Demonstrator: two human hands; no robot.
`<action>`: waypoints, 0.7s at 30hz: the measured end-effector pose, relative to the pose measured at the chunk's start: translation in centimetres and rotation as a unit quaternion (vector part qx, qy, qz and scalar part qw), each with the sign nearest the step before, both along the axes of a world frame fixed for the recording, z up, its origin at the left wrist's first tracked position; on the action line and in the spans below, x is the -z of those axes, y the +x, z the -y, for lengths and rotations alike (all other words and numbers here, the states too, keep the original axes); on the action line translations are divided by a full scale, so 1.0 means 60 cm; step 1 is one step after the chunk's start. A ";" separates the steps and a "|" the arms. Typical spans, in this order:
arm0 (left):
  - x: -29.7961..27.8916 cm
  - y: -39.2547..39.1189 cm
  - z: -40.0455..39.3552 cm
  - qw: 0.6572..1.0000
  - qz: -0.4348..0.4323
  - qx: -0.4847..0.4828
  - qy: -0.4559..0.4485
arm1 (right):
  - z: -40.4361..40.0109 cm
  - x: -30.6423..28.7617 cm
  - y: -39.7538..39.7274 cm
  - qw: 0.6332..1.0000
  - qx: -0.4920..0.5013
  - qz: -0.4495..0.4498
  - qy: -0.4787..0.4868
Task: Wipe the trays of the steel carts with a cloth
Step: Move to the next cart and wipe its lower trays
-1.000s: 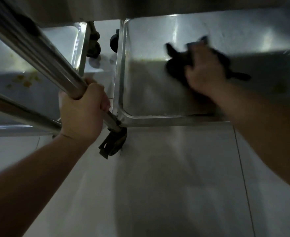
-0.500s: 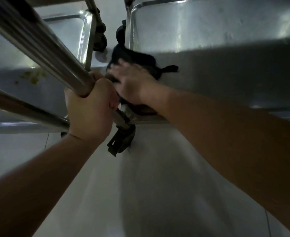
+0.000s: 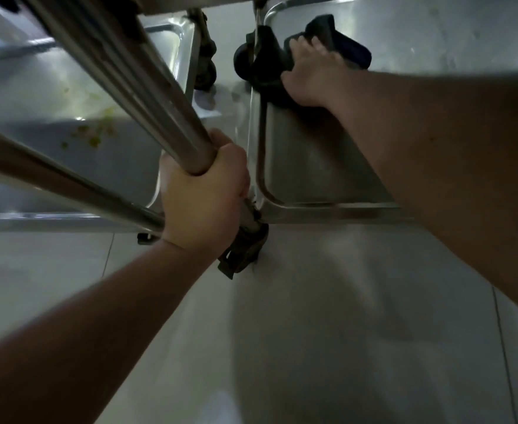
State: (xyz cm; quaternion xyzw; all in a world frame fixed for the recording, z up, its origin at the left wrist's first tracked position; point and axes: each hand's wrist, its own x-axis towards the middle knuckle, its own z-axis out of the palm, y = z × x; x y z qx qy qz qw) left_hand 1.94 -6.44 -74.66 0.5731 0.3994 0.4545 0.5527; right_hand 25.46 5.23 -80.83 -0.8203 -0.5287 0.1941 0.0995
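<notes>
A dark cloth (image 3: 340,44) lies on the bottom steel tray (image 3: 318,166) of the right cart, near its far left corner. My right hand (image 3: 309,75) presses flat on the cloth, fingers spread over it. My left hand (image 3: 204,194) is wrapped around the cart's steel corner post (image 3: 135,87), low down by the tray's near left corner. A second cart's bottom tray (image 3: 52,123) sits to the left, with yellow-green food smears (image 3: 98,133) on it.
Black caster wheels (image 3: 245,62) stand between the two carts at the back, and another caster (image 3: 242,255) sits under the near corner below my left hand. A lower steel rail (image 3: 68,185) slants across the left. Pale floor tiles (image 3: 312,332) fill the foreground.
My right hand has slid the cloth from the tray's middle to its left edge, then farther back toward the far left corner. My left hand has kept its grip on the post.
</notes>
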 end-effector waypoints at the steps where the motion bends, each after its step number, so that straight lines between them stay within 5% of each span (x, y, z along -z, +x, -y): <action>1: -0.001 0.001 0.001 1.000 -0.001 -0.003 0.000 | -0.002 -0.002 -0.013 1.000 -0.005 -0.007 0.006; 15: 0.011 0.003 0.000 0.999 0.003 -0.023 0.022 | 0.237 0.031 -0.134 0.947 -0.311 -0.070 0.025; 21: 0.002 -0.005 0.002 0.999 -0.028 -0.017 0.011 | 0.304 0.037 -0.109 0.951 -0.306 -0.011 0.033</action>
